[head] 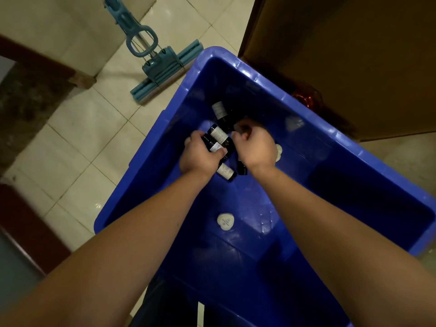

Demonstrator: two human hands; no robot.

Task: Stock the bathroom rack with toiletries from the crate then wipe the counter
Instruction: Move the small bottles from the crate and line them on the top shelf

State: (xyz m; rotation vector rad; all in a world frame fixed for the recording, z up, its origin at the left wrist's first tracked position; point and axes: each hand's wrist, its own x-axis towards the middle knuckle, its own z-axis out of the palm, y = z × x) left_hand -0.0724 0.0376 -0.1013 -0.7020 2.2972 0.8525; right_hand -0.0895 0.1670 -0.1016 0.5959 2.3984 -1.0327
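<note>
Forearms [122,244], bare, reaching down into the blue crate [151,142]. White soap disc [226,222] on the crate floor, short of the hands. Left hand [200,154]: fingers wrapped round two dark labelled bottles [218,138]. Right hand [256,147], just beside it: fingers curled among the loose bottles [226,172], grip cannot be told. Step: gathering toiletries. Next, probably: secure the handful, lift clear, carry to the rack, which is out of view.
</note>
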